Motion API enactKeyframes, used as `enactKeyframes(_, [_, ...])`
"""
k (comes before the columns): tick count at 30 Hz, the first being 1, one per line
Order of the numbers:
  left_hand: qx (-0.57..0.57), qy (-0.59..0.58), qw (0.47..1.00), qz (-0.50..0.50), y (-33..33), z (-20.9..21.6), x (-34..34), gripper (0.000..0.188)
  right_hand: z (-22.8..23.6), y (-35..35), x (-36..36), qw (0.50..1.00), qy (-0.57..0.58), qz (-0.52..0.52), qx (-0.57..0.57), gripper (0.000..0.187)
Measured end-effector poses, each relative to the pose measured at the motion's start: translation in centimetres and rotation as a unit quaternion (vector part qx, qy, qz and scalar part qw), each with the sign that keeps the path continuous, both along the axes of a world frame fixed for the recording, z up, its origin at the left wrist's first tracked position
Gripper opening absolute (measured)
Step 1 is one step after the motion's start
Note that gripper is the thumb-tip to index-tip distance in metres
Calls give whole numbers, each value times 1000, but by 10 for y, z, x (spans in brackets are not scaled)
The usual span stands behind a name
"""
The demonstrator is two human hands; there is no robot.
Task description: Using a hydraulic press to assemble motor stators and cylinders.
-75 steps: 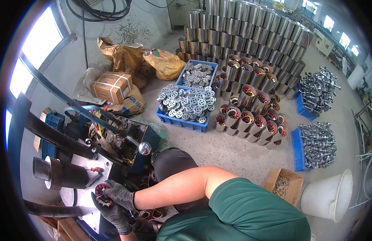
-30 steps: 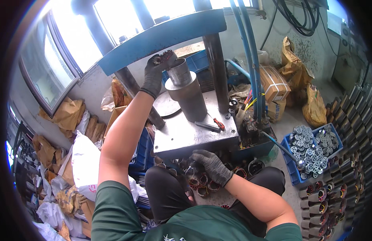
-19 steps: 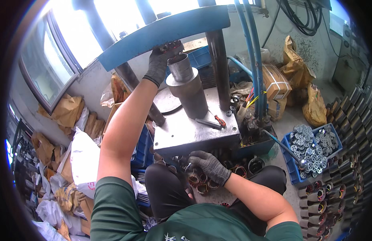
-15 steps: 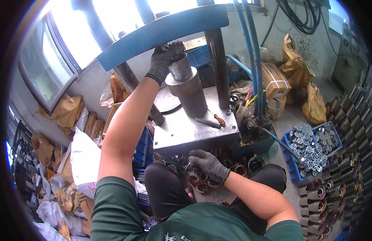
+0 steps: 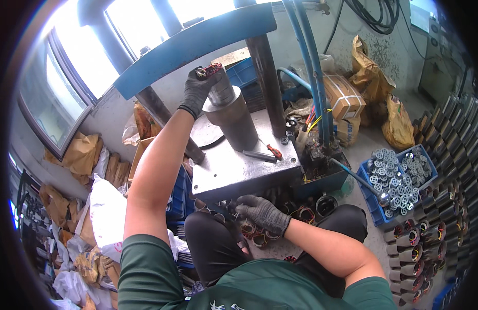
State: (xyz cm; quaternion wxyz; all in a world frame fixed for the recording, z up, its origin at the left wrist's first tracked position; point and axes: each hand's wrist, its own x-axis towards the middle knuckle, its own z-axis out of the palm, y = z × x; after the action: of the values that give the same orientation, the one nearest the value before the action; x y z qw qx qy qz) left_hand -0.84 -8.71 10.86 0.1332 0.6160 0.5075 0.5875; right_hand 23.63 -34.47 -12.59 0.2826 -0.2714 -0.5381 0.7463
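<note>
My left hand (image 5: 195, 92), in a dark grey glove, is closed around a motor stator (image 5: 210, 70) with red and dark windings on top. It holds the stator at the top of a stepped metal cylinder (image 5: 236, 121), below the press's blue crossbeam (image 5: 197, 45). Whether the stator rests on the cylinder's top or is just beside it, I cannot tell. My gloved right hand (image 5: 264, 214) is low, in front of the steel press table (image 5: 223, 178), with fingers curled together. Its fingertips are by dark parts under the edge; anything in its grip is hidden.
On the press table lie a red-handled screwdriver (image 5: 274, 151) and a dark bar (image 5: 259, 156). Wound stators (image 5: 260, 240) sit on the floor between my knees. At right stand a blue crate (image 5: 374, 209) of metal discs and stacked metal sleeves (image 5: 408, 237). Bags (image 5: 107, 217) fill the left.
My left hand has brought the stator down and closer to the cylinder's top. The whole view has shifted slightly. My right hand stays about where it was, below the table edge.
</note>
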Motion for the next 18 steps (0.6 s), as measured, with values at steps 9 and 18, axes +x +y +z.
enactKeyframes(9, [-77,-11,994,-77,5,-22,-38,127,14,-1,18,1000,14,-8,21,36])
enactKeyframes(18, [-8,22,999,26,-232,-113,-80,58,79,-7,93,994,1,-72,85,49])
